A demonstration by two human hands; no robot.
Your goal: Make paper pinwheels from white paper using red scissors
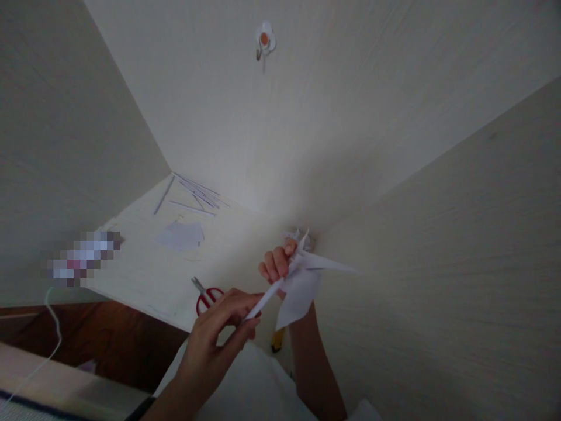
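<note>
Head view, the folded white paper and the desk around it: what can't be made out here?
- Folded paper: its exact shape; the right hand covers its middle.
- Left hand: pinches a thin paper point; fingertips overlap, so the grip is unclear.
- Red-handled scissors: handles partly behind the left hand.
- Pixelated patch on the desk: blurred out.
- Yellow object: mostly behind the right forearm.
- Paper strips: too small to count.

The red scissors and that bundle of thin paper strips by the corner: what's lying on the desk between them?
In the head view, a flat pale sheet of paper lies between the red scissors and the paper strips; otherwise that stretch of desk looks bare.
</note>
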